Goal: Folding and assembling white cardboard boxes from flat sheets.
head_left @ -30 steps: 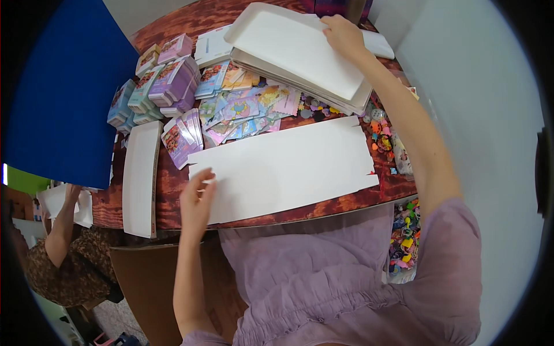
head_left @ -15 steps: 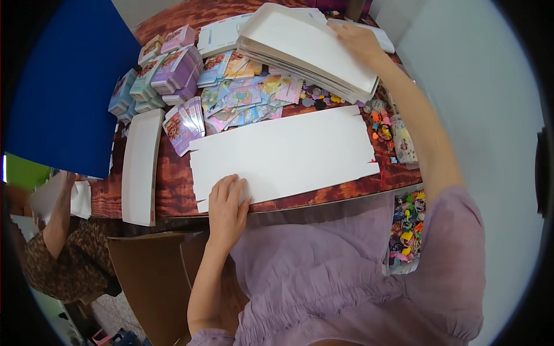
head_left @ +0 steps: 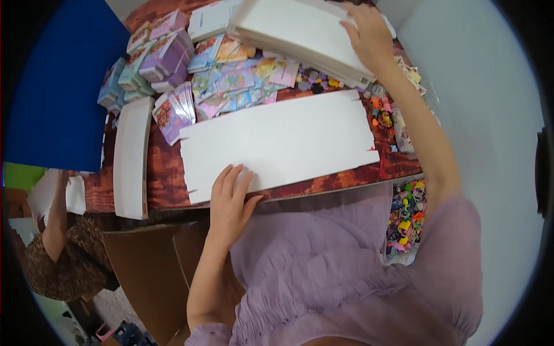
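A flat white cardboard sheet (head_left: 280, 141) with notched short ends lies along the front of the table. My left hand (head_left: 232, 199) rests on its near edge, fingers spread and holding nothing. At the back right is a stack of shallow white cardboard trays (head_left: 294, 26). My right hand (head_left: 372, 37) is over the far right end of this stack, thumb and fingers apart, touching the top tray; the fingertips' exact contact is hard to see. A long, narrow white cardboard piece (head_left: 131, 158) lies left of the sheet.
Stacked small card boxes (head_left: 164, 57), loose colourful packets (head_left: 234, 83) and fanned purple cards (head_left: 174, 112) cover the back left. Small charms (head_left: 384, 109) lie at the right, above a bin of colourful trinkets (head_left: 407, 219). A brown carton (head_left: 141, 277) stands below; a co-worker's arm (head_left: 56, 219) shows left.
My right hand has shifted slightly along the tray stack, its thumb now farther from the fingers. My left thumb has spread outward. The whole view has shifted a little.
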A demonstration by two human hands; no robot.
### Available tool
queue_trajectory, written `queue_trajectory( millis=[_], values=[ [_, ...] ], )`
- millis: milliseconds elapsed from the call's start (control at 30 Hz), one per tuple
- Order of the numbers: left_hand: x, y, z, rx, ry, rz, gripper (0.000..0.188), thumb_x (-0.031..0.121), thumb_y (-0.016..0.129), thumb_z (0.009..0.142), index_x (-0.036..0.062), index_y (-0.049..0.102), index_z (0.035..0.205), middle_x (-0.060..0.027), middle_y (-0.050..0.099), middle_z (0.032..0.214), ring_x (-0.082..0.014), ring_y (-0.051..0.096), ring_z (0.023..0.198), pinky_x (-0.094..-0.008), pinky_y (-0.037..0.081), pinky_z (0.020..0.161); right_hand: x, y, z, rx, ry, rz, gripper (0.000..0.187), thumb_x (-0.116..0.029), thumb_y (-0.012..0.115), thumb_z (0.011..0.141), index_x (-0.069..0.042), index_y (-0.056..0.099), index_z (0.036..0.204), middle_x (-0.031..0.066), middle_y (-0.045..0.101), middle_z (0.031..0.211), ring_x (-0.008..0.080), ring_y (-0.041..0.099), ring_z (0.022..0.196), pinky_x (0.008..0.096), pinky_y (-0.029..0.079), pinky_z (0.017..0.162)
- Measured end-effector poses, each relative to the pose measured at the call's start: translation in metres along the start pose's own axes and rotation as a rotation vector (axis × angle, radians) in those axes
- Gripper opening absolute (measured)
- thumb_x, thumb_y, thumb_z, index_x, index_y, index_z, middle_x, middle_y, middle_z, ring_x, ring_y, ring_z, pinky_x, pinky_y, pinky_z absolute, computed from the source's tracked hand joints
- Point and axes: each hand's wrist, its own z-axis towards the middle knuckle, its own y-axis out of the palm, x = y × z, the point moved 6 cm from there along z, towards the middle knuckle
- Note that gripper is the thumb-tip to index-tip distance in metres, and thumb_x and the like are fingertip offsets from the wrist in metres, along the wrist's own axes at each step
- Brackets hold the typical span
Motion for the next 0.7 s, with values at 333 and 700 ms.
queue_trajectory(
  millis=[333, 700],
  values=[
    [0.011, 0.014, 0.014, -0.03, 0.258, -0.075, 0.037, 0.008, 0.076, 0.079, 0.005, 0.065, 0.115, -0.0101, 0.063, 0.117, -0.0311, 0.06, 0.113, -0.0432, 0.049, 0.094, -0.151, -0.034, -0.17, -0.656, -0.096, 0.512, 0.032, -0.009, 0.075, 0.073, -0.002, 0.064, 0.103, 0.0117, 0.063, 0.107, 0.0301, 0.06, 0.099, 0.0405, 0.051, 0.083],
    [0.013, 0.012, 0.018, 0.03, 0.256, -0.054, 0.034, 0.008, 0.078, 0.076, 0.0054, 0.067, 0.108, -0.0081, 0.066, 0.108, -0.0301, 0.062, 0.098, -0.0402, 0.051, 0.082, -0.154, -0.038, -0.177, -0.54, -0.293, 0.41, 0.027, -0.006, 0.062, 0.079, 0.004, 0.063, 0.104, 0.0138, 0.065, 0.114, 0.0266, 0.063, 0.104, 0.0346, 0.055, 0.087]
  ],
)
